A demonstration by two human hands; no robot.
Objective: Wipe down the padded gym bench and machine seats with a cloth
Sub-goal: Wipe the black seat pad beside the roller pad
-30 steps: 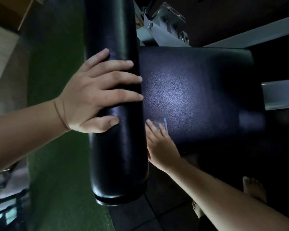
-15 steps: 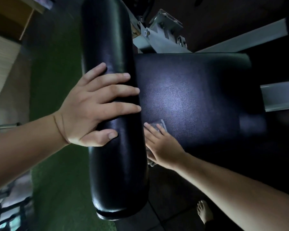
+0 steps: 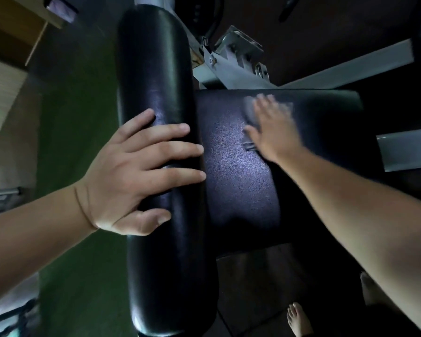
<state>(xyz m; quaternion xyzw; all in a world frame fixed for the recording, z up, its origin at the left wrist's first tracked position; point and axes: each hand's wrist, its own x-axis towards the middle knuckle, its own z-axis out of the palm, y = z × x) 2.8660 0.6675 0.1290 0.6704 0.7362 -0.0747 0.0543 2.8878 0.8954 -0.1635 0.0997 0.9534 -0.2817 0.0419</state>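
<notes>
One sweep has carried the right hand, spread flat on the cloth, to the seat pad's far edge; its right side looks unwiped.

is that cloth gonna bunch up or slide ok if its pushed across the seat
Probably floppy: the cloth lies thin and flat under the right hand. It likely slides easily, since the seat pad looks smooth and glossy.

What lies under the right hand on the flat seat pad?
A grey cloth pokes out around the right hand, lying on the black seat pad. The palm covers its middle; blur hides its outline.
</notes>
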